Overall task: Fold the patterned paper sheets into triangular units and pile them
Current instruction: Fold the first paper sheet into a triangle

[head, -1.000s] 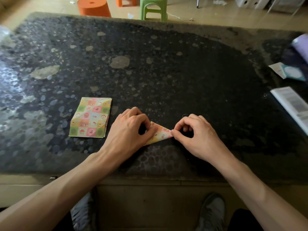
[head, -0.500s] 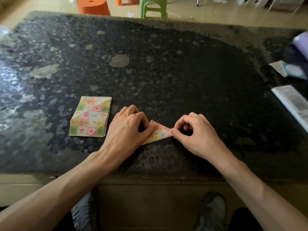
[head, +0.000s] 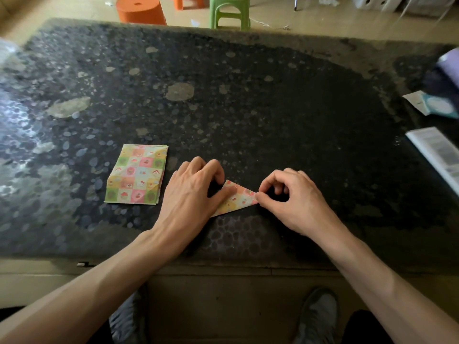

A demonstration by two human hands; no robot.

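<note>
A paper triangle (head: 237, 201) right of the sheet stack (head: 136, 175)
The left hand (head: 191, 197) grips it; the right hand (head: 295, 204) pinches its tip; booklet (head: 437, 155) print blurred.

The table (head: 248, 108) is dark and speckled, with pale spots on it. A pile of patterned paper sheets (head: 136, 173) lies flat on its near left part. To the right of the pile, close to the near edge, lies a folded paper triangle (head: 239, 199). At the right edge lies a white booklet (head: 437, 155). Farther back are a small blue-and-white packet (head: 433, 106) and a purple thing (head: 450, 62), too blurry to tell.
</note>
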